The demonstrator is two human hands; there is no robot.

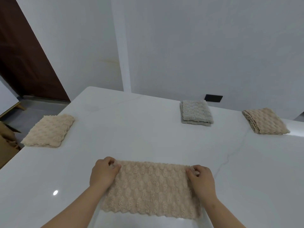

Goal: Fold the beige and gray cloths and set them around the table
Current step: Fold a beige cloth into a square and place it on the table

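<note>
beige cloth (pixel 151 188) flat on the table (pixel 131 129), lower centre of frame.
soft, light, likely floppy; left hand (pixel 102 172) and right hand (pixel 201 178) apart, pinching its far corners, a sound hold.

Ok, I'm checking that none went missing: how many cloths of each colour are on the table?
Beige: 3 (left beige cloth, right beige cloth, near beige cloth)
Gray: 1 (gray cloth)
Total: 4
</note>
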